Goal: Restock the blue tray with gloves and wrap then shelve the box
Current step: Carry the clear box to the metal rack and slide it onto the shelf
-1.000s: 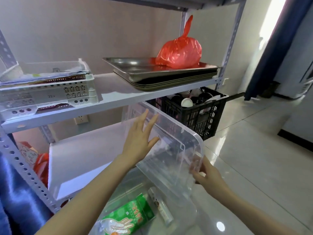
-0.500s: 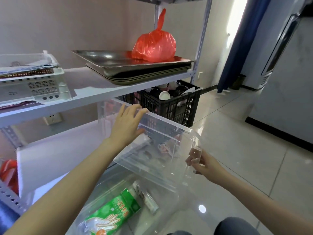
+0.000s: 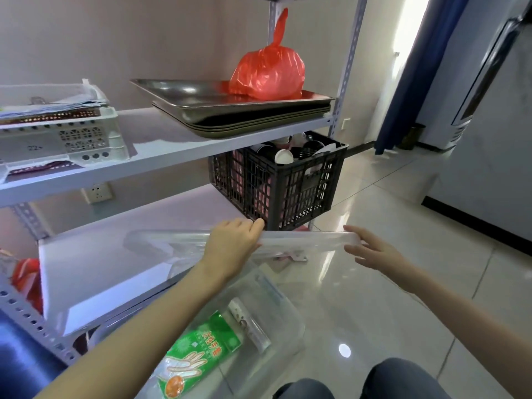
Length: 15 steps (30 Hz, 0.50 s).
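Box (image 3: 288, 321), clear, on floor under shelf edge: green glove pack (image 3: 198, 349) and wrap roll (image 3: 249, 323) inside. Left hand (image 3: 233, 246) grips lid (image 3: 302, 243) flat above it; right hand (image 3: 371, 249) spread wide at lid's right corner. Lower shelf (image 3: 115, 269) has open room left of black crate (image 3: 288, 182).

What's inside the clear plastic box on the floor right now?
A green packet of disposable gloves and a slim whitish roll lie in the clear plastic box. The left forearm, reaching to the clear lid, hides its left part.
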{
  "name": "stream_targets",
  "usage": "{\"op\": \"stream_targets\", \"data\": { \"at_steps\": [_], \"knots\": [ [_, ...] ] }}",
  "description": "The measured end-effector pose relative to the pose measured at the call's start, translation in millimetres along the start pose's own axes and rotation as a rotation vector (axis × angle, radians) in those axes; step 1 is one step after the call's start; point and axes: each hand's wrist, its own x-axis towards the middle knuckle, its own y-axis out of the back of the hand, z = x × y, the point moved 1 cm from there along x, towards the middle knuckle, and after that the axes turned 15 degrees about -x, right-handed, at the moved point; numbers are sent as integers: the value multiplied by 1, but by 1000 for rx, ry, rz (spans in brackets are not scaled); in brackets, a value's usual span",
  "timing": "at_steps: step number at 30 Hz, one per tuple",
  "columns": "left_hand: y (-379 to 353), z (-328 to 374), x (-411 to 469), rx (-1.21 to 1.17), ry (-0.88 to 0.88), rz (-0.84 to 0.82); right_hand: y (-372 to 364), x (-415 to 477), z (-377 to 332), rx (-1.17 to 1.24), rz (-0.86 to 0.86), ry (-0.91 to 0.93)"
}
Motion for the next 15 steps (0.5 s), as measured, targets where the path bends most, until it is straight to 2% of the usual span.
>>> {"op": "stream_targets", "data": {
  "at_steps": [2,4,7,9,12,15],
  "knots": [
    [-6,9,-17,3,71,11,-1,6,0,93,-107,-72],
    [-13,17,-31,-16,126,25,-11,17,2,67,-84,-170],
    [-20,27,-50,-46,202,-6,-39,40,5,-153,-37,-251],
    [-25,31,-63,-62,265,-47,-57,53,7,-134,22,-331],
    [-30,31,-84,-146,382,-174,-77,65,9,-37,54,-379],
    [-47,19,-115,-359,382,-421,-94,68,14,-34,62,-395]
  ]
}}
